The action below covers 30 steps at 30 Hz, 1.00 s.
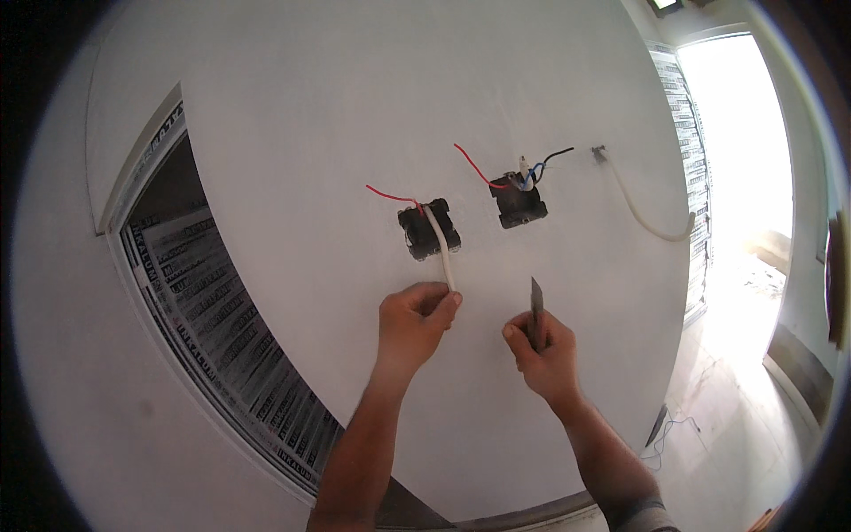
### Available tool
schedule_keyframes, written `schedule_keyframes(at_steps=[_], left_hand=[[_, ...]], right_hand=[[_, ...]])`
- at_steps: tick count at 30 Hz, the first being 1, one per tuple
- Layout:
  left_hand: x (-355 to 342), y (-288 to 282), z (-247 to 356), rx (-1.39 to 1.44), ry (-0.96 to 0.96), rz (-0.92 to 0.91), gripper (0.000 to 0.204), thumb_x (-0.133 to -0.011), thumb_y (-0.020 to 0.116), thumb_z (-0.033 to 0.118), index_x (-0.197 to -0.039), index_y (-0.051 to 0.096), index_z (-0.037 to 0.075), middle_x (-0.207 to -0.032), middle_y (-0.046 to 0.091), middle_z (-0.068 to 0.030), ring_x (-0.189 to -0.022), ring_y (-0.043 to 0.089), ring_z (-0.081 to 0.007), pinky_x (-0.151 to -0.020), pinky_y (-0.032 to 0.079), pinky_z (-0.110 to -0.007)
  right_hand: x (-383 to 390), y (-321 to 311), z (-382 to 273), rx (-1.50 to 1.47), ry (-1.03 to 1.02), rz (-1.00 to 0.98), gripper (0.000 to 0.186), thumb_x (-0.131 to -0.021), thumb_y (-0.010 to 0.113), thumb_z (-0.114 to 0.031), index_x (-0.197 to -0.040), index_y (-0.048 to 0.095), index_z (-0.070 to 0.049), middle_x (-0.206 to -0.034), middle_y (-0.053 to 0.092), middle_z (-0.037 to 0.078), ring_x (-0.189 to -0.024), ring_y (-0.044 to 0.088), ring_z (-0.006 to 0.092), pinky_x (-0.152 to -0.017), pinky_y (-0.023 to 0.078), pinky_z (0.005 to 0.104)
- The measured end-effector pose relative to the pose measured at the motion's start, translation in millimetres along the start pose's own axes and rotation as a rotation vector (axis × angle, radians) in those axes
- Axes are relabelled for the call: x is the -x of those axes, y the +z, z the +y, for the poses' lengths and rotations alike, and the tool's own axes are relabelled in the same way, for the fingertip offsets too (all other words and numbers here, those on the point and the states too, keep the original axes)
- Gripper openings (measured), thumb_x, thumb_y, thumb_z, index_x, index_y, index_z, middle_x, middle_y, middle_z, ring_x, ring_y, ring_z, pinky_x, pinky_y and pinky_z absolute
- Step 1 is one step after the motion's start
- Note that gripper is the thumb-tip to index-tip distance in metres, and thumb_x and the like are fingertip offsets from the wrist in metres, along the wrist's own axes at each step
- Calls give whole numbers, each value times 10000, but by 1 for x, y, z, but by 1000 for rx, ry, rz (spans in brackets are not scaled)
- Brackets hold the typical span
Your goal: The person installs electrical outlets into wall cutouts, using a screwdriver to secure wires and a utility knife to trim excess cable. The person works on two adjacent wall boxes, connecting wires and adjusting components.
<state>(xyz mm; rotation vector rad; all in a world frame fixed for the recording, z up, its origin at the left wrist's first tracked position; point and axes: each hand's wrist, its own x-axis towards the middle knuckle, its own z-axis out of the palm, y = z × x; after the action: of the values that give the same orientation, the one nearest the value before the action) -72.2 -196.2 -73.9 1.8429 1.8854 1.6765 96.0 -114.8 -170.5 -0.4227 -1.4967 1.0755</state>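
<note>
My left hand (415, 324) pinches the lower end of a white sheathed cable (442, 244) between thumb and fingers. This cable comes out of a black square wall box (415, 237), where a red wire (390, 194) also sticks out to the upper left. In my right hand (548, 355) is a knife (536, 306), its pointed blade facing up and apart from the cable. Up and to the right sits a second black wall box (521, 209), with red, blue and black wires and a short white cable stub (525, 168) standing out of it.
Another white cable (634, 206) hangs in a curve from a hole in the white wall (337, 115) at the right. A doorway with a wrapped frame (146, 257) lies on the left. At the far right is a bright doorway (736, 115); a thin blue wire (674, 434) lies on the floor.
</note>
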Motion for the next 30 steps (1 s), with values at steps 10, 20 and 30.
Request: schedule_keyframes(at_steps=[10,20,30], left_hand=[[3,6,11,351,-125,35,203,-922,693,106,-1002,716,-79,-850,719,-124,-690,658,-148,-650,566,-287],[-1,-2,42,105,-129,-43,186,-905,703,109,-981,717,-60,-816,710,-100,-682,659,-128,-635,568,-264],[-3,-17,41,92,-107,-100,148,-901,669,83,-913,720,-56,-767,698,-91,-648,647,-127,-614,557,-269]], right_hand=[[-41,12,-37,-45,-71,-235,258,-945,671,-234,-930,676,24,-688,595,55,-639,524,122,-598,453,343],[-54,24,-41,-85,-25,-198,257,-891,667,-202,-844,659,51,-632,610,119,-590,543,166,-579,462,373],[-58,32,-59,158,-131,-198,299,-785,693,-219,-760,617,68,-646,604,202,-586,575,266,-604,482,419]])
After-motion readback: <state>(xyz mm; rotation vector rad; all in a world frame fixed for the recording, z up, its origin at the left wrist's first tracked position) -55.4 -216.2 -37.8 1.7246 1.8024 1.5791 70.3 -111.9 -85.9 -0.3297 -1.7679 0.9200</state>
